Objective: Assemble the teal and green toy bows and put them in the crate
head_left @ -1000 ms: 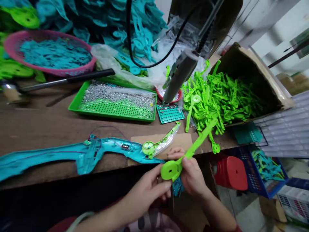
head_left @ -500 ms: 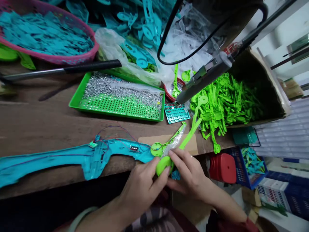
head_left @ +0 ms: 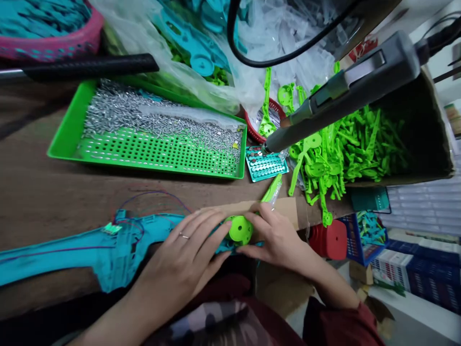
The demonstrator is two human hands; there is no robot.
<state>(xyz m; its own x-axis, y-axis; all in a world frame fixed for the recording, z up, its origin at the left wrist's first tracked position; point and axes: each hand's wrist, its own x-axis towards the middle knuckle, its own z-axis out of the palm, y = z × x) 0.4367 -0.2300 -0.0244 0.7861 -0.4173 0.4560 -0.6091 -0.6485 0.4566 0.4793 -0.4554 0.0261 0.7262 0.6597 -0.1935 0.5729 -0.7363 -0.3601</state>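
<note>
By one head-worn camera, the counter (head_left: 36,202) is being viewed forward and down from close above, the round green piece (head_left: 240,229) being framed just off centre, toward six o'clock.

At ten o'clock, a pink basket (head_left: 57,47) held blue pieces (head_left: 43,19), and a black-handled tool (head_left: 97,66) lay just in front of it. Nearer the centre, also towards ten, a perforated green tray (head_left: 144,168) carried a heap of small metal pieces (head_left: 118,108). Clear plastic pieces (head_left: 288,33) were piled at one o'clock, beyond a small red basket (head_left: 251,129). A grey electric screwdriver (head_left: 345,93) slanted across two o'clock. At four o'clock, below the tabletop (head_left: 36,192), a red stool (head_left: 334,240) stood beside a blue crate (head_left: 354,242) holding blue and green parts (head_left: 369,228).
</note>
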